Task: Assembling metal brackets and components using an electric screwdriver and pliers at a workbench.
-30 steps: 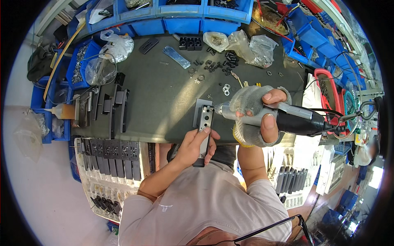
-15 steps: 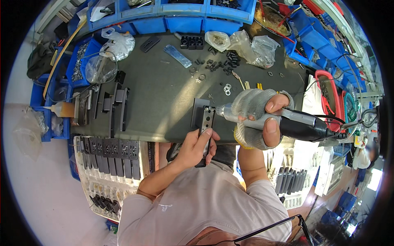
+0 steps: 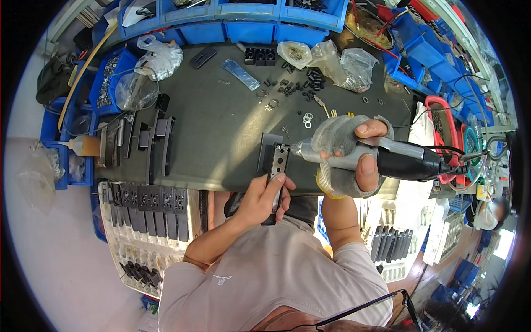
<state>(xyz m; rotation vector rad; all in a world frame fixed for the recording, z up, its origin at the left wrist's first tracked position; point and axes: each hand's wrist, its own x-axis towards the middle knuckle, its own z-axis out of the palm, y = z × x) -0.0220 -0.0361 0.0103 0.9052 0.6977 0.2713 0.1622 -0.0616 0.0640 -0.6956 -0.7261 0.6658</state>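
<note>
My left hand [image 3: 264, 199] is closed round the lower part of a narrow dark metal bar [image 3: 280, 159] with a row of round holes. A flat black plate [image 3: 266, 145] lies behind the bar's upper end on the bench. In a grey fingerless glove, my right hand [image 3: 348, 149] grips a silver-and-black electric screwdriver [image 3: 406, 160]. The tool lies nearly level, its nose pointing left at the bar's upper end. Whether the tip touches the bar, I cannot tell.
Small black parts [image 3: 290, 87], washers [image 3: 307, 119] and plastic bags [image 3: 357, 69] lie on the dark bench mat [image 3: 204, 127]. Black brackets [image 3: 166, 146] stand at left. Blue bins [image 3: 249, 32] line the back. A tray of black parts [image 3: 191, 216] sits at lower left. The screwdriver's cord [image 3: 473, 157] runs right.
The screwdriver's rear end has risen slightly and shifted a little left, turning with my right hand. My left hand and the bar stay almost still.
</note>
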